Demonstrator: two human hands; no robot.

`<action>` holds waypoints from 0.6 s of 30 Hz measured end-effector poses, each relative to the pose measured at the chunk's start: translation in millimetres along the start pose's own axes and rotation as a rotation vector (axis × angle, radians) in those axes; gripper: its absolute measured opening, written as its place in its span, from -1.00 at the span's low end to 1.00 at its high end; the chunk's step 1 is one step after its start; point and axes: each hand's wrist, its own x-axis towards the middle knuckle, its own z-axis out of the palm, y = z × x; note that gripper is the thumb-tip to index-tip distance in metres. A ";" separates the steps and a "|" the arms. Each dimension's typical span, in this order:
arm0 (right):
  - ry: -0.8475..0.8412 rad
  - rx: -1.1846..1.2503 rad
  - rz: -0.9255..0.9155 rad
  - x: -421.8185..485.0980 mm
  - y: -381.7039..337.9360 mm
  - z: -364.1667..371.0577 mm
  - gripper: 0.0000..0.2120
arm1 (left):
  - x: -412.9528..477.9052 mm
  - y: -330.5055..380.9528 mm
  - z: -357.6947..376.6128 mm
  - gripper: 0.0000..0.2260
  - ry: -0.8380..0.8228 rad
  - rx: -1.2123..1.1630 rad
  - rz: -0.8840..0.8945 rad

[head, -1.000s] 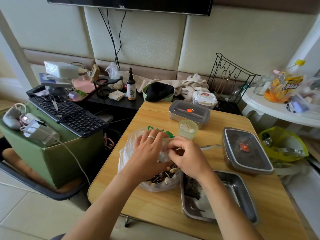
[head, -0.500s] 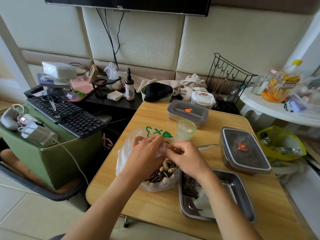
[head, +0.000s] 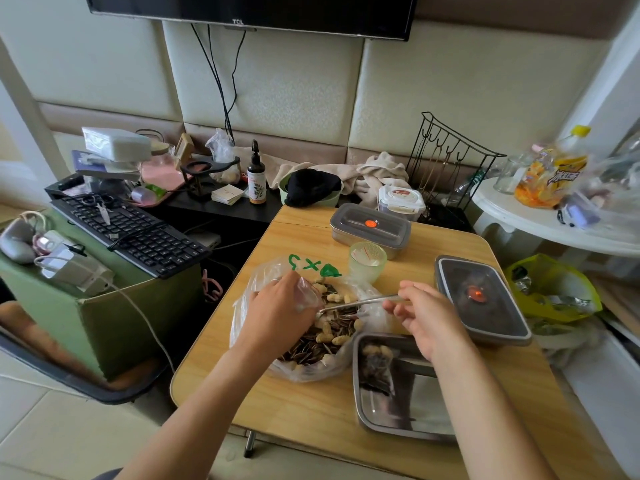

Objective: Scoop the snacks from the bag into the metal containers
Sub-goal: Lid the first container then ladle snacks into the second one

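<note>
Scooping looks barely begun: the open metal container, touching the plastic bag, holds only a small heap of snacks in its far-left corner. Sunflower seeds and peanuts fill the bag on the wooden table. The left hand pinches the bag's rim open; the right hand grips a metal spoon, its bowl low inside the bag. The back lidded container and the right lidded container stay closed, contents hidden

television bezel — tcl, pale letters
</note>
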 end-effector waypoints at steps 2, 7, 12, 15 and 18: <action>-0.014 0.062 0.018 0.2 -1.3 -1.4 -0.83 | -2.4 0.2 -1.0 -0.84 0.001 0.013 -0.012; 0.109 -0.034 -0.152 -4.4 1.2 8.5 -0.92 | -4.1 -7.1 -4.7 -0.71 0.105 0.026 -0.085; 0.152 -0.094 -0.491 -22.5 6.7 27.9 -0.75 | -3.1 -16.1 -10.9 -0.72 0.178 0.037 -0.153; 0.028 -0.189 -0.572 -29.1 6.8 36.0 -0.85 | -3.8 -20.6 -12.0 -0.75 0.203 0.089 -0.191; -0.029 -0.437 -0.724 -30.9 9.7 40.9 -0.88 | -5.2 -22.7 -12.3 -0.73 0.172 0.088 -0.213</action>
